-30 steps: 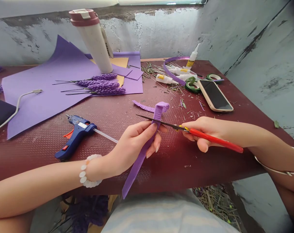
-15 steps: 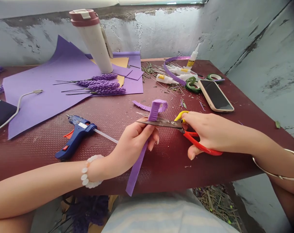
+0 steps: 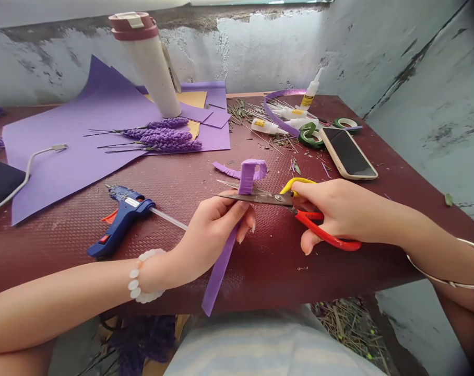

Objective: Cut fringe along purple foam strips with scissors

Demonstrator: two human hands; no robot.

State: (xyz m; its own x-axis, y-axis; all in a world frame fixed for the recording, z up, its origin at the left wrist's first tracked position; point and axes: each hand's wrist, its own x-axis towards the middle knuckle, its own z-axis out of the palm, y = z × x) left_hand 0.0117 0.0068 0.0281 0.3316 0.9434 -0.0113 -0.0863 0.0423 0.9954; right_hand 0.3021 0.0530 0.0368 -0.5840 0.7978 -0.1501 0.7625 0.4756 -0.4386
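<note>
A purple strip [image 3: 220, 274] is pinched between the thumb and fingers of my left hand [image 3: 211, 235]. Its far end is snipped into a fringe and curls over above the thumb, while the plain end hangs toward the table's front edge. My right hand [image 3: 333, 211] grips scissors [image 3: 319, 230] with yellow and red handles. Their dark blades lie across the strip just above my left thumb, one blade in front and one behind, slightly parted. A blue glue gun [image 3: 121, 219] with a clear glue stick lies left of my left hand.
Purple sheets [image 3: 64, 156] carry several purple flower stems [image 3: 162, 138] and a white tumbler [image 3: 153, 73]. Glue bottles [image 3: 268, 127], wires, green tape [image 3: 310, 137] and a phone [image 3: 350, 151] lie at the right back. A white cable [image 3: 33, 159] is at the left.
The scissors have opened slightly, with the red handle a little lower. Both hands stay in nearly the same place on the strip; the whole view has shifted slightly.
</note>
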